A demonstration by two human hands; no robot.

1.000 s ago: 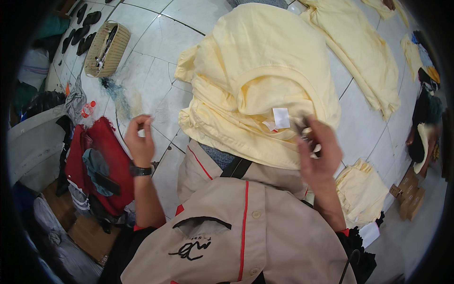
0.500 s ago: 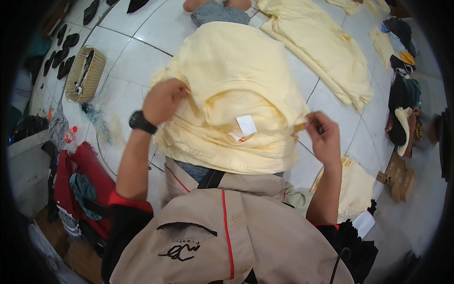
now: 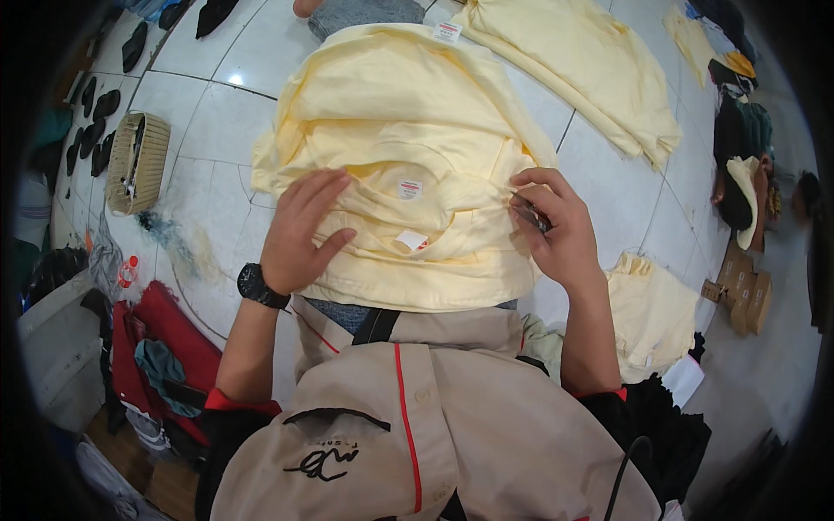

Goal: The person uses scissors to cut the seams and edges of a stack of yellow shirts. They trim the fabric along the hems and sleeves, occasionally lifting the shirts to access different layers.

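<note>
A pile of pale yellow shirts (image 3: 391,95) lies across my lap, collar openings toward me. Inside one collar a printed white neck label (image 3: 410,189) shows, and a plain white tag (image 3: 412,240) sits just below. My left hand (image 3: 308,226), a black watch on its wrist, rests on the left side of the collar with fingers spread. On the right side my right hand (image 3: 556,221) is closed around a small dark metal tool (image 3: 532,213) that looks like thread snips. Its fingertips touch the cloth. Another label (image 3: 446,32) shows at the pile's far edge.
More yellow garments (image 3: 582,69) lie on the tiled floor at the far right, and a yellow piece (image 3: 651,304) at near right. A wicker basket (image 3: 139,165), black sandals (image 3: 106,104) and a red bag (image 3: 187,339) are on the left. Cardboard boxes (image 3: 743,286) stand at right.
Both hands held the top shirt at its sides; now my left hand lies spread on the cloth. The collar has shifted, and labels at the neck and far edge now show.
</note>
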